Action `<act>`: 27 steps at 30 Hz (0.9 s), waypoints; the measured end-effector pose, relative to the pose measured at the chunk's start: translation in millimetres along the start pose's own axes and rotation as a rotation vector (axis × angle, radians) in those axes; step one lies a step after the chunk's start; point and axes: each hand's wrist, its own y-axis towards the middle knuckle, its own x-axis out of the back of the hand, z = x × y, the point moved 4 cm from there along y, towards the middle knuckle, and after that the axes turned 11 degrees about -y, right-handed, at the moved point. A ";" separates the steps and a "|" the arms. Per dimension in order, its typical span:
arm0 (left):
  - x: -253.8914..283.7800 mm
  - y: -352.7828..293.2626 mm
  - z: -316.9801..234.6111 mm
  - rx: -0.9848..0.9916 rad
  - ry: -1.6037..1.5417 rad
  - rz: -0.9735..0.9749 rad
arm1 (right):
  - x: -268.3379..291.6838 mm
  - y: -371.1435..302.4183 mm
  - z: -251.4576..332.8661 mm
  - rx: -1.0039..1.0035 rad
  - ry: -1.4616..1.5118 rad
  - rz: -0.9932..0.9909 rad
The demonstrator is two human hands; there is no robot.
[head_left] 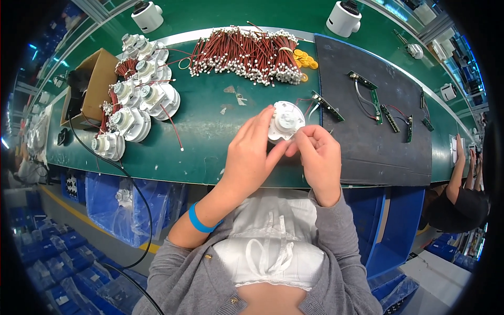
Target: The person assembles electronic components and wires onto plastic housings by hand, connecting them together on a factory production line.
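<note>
A round white plastic housing [286, 119] with a raised hub is held over the near edge of the green table. My left hand [248, 149] grips it from the left, fingers along its side and thumb underneath. At its lower right rim my right hand [320, 157] is closed, thumb and forefinger pinched together; whatever is between them is too small to make out. A small green circuit board [328, 106] lies just to the right, with thin red and white wires running toward the housing.
Several similar white housings [126, 122] stand at left beside a cardboard box [97, 84]. A pile of red wires with white connectors [247, 55] lies at the back, near yellow rings [305, 59]. More circuit boards [389, 118] rest on the dark mat [362, 152]. A black cable [137, 184] hangs left.
</note>
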 end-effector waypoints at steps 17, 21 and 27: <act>-3.2 -1.3 19.6 0.058 0.031 -0.017 | -1.1 24.1 -6.1 -0.104 -0.045 0.115; 4.8 3.7 18.7 0.044 -0.009 0.005 | 0.9 22.6 0.9 -0.151 -0.060 0.252; 30.3 15.4 14.8 -0.012 0.264 -0.225 | 22.5 3.1 14.2 -0.204 0.103 0.316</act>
